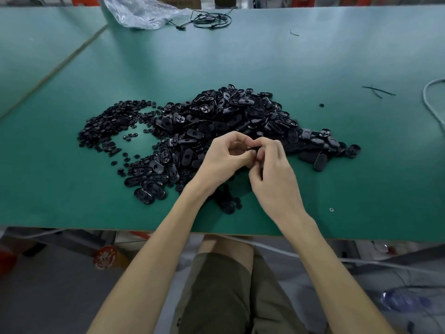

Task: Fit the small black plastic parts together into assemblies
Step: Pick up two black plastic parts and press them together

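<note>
A green counter [313, 68] carries a wide heap of glossy black oval shells [231, 116], with a flatter spread of tiny black round pieces [106, 126] to its left. Over the heap's near edge the left grip [224, 160] and right grip [274, 169] meet fingertip to fingertip, both curled and pinching one small black part [252, 148], mostly hidden between them

Your left hand [224, 160] and right hand [274, 169] were fingertip to fingertip above the green table [337, 56], both pinching a small black part [252, 147]. Heap of oval black parts [228, 112] lay just behind; smaller round black pieces [108, 121] spread to its left.
</note>
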The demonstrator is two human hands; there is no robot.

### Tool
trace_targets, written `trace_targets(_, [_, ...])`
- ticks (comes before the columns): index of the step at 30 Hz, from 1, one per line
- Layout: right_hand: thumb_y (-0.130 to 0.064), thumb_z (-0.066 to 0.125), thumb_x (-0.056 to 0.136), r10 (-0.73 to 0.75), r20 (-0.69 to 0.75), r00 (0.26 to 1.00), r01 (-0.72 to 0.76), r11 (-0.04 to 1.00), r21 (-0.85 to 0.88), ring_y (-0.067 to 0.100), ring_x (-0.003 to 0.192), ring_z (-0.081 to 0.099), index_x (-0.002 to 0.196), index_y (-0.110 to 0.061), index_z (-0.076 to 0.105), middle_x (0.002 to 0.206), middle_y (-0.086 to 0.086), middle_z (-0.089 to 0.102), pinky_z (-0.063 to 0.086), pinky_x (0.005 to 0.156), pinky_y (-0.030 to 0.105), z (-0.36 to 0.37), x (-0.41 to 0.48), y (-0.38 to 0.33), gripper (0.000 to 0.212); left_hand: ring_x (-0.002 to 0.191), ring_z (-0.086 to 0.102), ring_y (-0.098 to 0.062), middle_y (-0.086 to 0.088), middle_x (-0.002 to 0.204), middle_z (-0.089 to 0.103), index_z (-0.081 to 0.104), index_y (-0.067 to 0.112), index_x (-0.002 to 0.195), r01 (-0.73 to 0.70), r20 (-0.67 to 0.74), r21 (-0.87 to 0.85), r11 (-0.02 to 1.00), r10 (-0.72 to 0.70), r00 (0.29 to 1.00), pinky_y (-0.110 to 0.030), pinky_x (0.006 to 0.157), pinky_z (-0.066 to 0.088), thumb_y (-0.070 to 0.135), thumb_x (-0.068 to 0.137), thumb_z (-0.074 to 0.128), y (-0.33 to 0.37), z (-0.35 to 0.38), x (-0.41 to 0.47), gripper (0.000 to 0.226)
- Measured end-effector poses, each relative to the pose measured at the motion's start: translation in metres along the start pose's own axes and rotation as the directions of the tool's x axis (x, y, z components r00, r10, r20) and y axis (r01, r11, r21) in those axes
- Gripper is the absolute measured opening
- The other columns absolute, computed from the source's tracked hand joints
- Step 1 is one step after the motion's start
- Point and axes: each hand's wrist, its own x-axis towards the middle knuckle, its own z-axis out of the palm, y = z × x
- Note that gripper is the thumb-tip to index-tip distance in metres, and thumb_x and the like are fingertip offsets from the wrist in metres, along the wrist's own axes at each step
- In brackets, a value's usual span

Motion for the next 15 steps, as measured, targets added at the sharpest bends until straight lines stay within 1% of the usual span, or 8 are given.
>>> trace_targets(2, [-0.005, 0.056, 0.1, 0.009, -0.035, 0.999, -0.008, 0.999, 0.034, 0.014, 0.085, 0.053, 0.13, -0.012, 0.054, 0.111, -0.003, 0.049, 0.048, 0.069, 0.034, 0.001, 0.0, 0.0, 0.031, 0.074, 0.07, -0.017, -0.014, 0.091, 0.075, 0.067, -0.003, 0.107, -0.001, -0.022, -0.001, 1.0, 0.001, 1.0, -0.032, 0.083, 0.061, -0.004, 0.093, 0.07, 0.0, 0.0, 0.0, 0.014])
trace_targets(4, [-0.008, 0.057, 0.102, 0.047, -0.122, 0.991, -0.036, 0.995, 0.091, 0.01, 0.084, 0.055, 0.127, -0.013, 0.057, 0.111, -0.001, 0.055, 0.051, 0.073, 0.033, 0.0, 0.001, 0.001, 0.026, 0.071, 0.069, -0.016, -0.011, 0.085, 0.074, 0.067, -0.002, 0.105, -0.003, -0.036, -0.003, 1.0, 0.003, 0.999, -0.029, 0.08, 0.06, -0.004, 0.093, 0.071, 0.001, 0.0, 0.0, 0.013])
trace_targets(7, [-0.01, 0.061, 0.102, 0.143, -0.235, 0.962, -0.102, 0.979, 0.179, 0.0, 0.091, 0.058, 0.122, -0.013, 0.061, 0.114, -0.001, 0.056, 0.049, 0.078, 0.018, -0.004, 0.005, 0.003, 0.02, 0.067, 0.068, -0.016, -0.008, 0.08, 0.073, 0.068, -0.002, 0.105, -0.001, -0.013, -0.007, 1.0, 0.001, 1.0, -0.027, 0.077, 0.059, -0.003, 0.093, 0.072, 0.003, 0.001, 0.0, 0.013])
trace_targets(9, [-0.012, 0.062, 0.102, 0.216, -0.226, 0.95, -0.159, 0.956, 0.248, -0.004, 0.094, 0.061, 0.117, -0.015, 0.065, 0.112, -0.002, 0.063, 0.047, 0.08, 0.01, -0.006, 0.006, 0.006, 0.015, 0.067, 0.068, -0.017, -0.008, 0.08, 0.073, 0.069, -0.002, 0.105, -0.003, 0.02, -0.004, 1.0, 0.003, 1.0, -0.028, 0.077, 0.059, -0.004, 0.093, 0.072, 0.004, 0.002, 0.0, 0.013])
trace_targets(12, [-0.013, 0.065, 0.102, 0.263, -0.191, 0.946, -0.195, 0.93, 0.313, 0.001, 0.088, 0.066, 0.105, -0.017, 0.072, 0.097, -0.007, 0.073, 0.048, 0.077, 0.01, -0.008, 0.006, 0.009, 0.009, 0.069, 0.069, -0.018, -0.008, 0.081, 0.073, 0.07, -0.003, 0.105, -0.012, 0.038, -0.002, 1.0, 0.012, 0.999, -0.028, 0.077, 0.06, -0.004, 0.092, 0.072, 0.003, 0.002, -0.001, 0.013])
trace_targets(15, [-0.014, 0.066, 0.102, 0.264, -0.196, 0.944, -0.19, 0.925, 0.33, 0.0, 0.085, 0.067, 0.103, -0.016, 0.073, 0.095, -0.009, 0.073, 0.047, 0.075, 0.009, -0.01, 0.006, 0.009, 0.007, 0.069, 0.069, -0.018, -0.007, 0.08, 0.073, 0.07, -0.002, 0.104, -0.017, 0.048, -0.008, 1.0, 0.018, 0.999, -0.028, 0.078, 0.06, -0.003, 0.092, 0.073, 0.004, 0.001, -0.001, 0.013])
